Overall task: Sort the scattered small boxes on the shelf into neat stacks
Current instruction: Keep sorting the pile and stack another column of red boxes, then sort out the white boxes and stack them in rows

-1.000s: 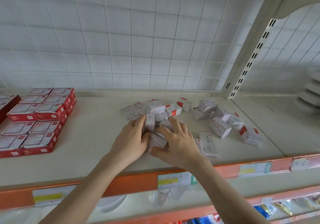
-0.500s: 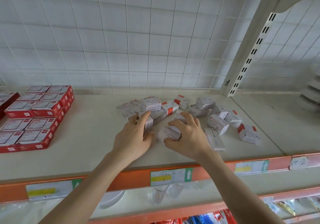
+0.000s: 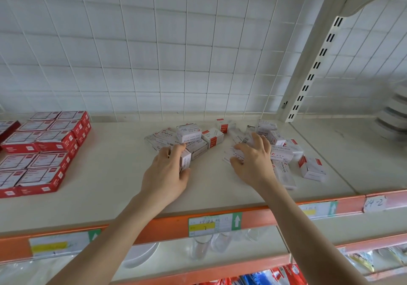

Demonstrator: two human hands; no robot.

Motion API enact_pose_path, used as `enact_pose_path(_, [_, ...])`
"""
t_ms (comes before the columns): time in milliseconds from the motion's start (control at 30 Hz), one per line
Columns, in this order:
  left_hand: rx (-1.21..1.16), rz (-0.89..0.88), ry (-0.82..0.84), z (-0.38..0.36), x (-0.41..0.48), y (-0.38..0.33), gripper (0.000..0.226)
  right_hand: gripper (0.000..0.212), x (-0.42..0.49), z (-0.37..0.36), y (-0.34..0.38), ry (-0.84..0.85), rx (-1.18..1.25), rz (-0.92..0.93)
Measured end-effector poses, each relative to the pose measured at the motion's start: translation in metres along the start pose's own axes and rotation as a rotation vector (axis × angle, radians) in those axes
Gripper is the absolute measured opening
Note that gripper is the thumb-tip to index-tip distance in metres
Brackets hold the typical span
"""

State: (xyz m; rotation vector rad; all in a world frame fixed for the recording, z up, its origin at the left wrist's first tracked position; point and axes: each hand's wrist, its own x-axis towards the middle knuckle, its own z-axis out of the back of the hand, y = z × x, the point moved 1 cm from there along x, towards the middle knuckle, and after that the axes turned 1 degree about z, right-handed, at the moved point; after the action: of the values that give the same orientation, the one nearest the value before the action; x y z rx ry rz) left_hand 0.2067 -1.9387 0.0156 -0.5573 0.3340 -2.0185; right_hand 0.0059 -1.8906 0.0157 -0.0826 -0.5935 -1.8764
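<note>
We look at a cream shelf (image 3: 105, 187) with an orange front edge (image 3: 169, 224), backed by a white wire grid (image 3: 154, 53). Red boxes (image 3: 44, 148) sit in neat rows at its left. The small boxes (image 3: 190, 134) lie in a loose pile at mid-shelf. Our left hand (image 3: 165, 172) curls round one white box (image 3: 185, 161) standing on end at the pile's near edge. Our right hand (image 3: 253, 162) rests with fingers spread on the boxes further right.

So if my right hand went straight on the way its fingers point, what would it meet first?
Probably the white barcoded box just ahead of the right hand, part of the loose pile; depth is unclear.
</note>
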Motion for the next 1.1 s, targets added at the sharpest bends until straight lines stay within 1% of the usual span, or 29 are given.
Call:
enact_pose_path(67, [0.005,-0.044,-0.008,0.000,-0.001,0.000,0.050,0.036,0.000,0.000,-0.002,-0.009,0.008,-0.003])
enact_pose_path(167, [0.000,-0.167,0.025,-0.001,-0.005,-0.005,0.051,0.036,-0.001,0.001,-0.001,-0.028,0.033,0.007])
enact_pose_path(267, [-0.013,-0.279,0.081,-0.003,-0.006,-0.016,0.052,0.026,-0.002,0.000,0.000,-0.076,0.072,0.008])
enact_pose_path(333, [-0.011,-0.334,0.110,-0.005,-0.002,-0.024,0.053,0.020,-0.003,-0.001,0.001,-0.079,0.090,-0.005])
enact_pose_path(367, [-0.009,-0.348,0.123,-0.007,0.001,-0.027,0.053,0.020,-0.004,-0.002,0.001,-0.080,0.096,-0.011])
enact_pose_path(433, [-0.020,-0.365,0.141,-0.012,0.008,-0.033,0.053,0.028,-0.005,-0.003,0.002,-0.096,0.127,-0.017])
enact_pose_path(500, [-0.014,-0.379,0.148,-0.019,0.016,-0.036,0.053,0.029,-0.006,0.001,0.005,-0.100,0.153,-0.028])
enact_pose_path(567, [0.025,-0.397,0.128,-0.024,0.026,-0.039,0.054,0.023,-0.006,0.005,0.006,-0.094,0.159,-0.036])
enact_pose_path(633, [0.076,-0.413,0.091,-0.025,0.031,-0.041,0.052,0.022,-0.005,0.007,0.005,-0.105,0.140,-0.023])
enact_pose_path(700, [0.099,-0.483,0.018,-0.021,0.031,-0.043,0.050,0.021,-0.006,0.006,0.004,-0.099,0.129,-0.017])
enact_pose_path(767, [0.065,-0.523,-0.065,-0.014,0.029,-0.040,0.045,0.019,-0.006,0.002,0.003,-0.086,0.114,-0.020])
enact_pose_path(833, [0.045,-0.495,-0.121,-0.003,0.030,-0.029,0.038,0.023,-0.005,-0.003,0.001,-0.101,0.110,-0.012])
enact_pose_path(867, [0.042,-0.456,-0.137,0.003,0.031,-0.022,0.040,0.024,-0.005,-0.004,0.000,-0.114,0.093,-0.009])
enact_pose_path(933, [0.017,-0.301,-0.168,0.015,0.038,-0.005,0.043,0.023,-0.005,-0.002,0.002,-0.106,0.068,-0.016])
enact_pose_path(1000, [0.046,-0.119,-0.115,0.021,0.044,0.015,0.048,0.028,-0.005,0.000,0.002,-0.082,0.079,-0.026])
enact_pose_path(1033, [0.073,-0.070,-0.090,0.023,0.047,0.022,0.052,0.031,-0.004,0.001,0.001,-0.074,0.089,-0.030])
enact_pose_path(1100, [0.108,-0.028,-0.023,0.026,0.051,0.033,0.059,0.032,0.000,0.002,0.002,-0.075,0.115,-0.044])
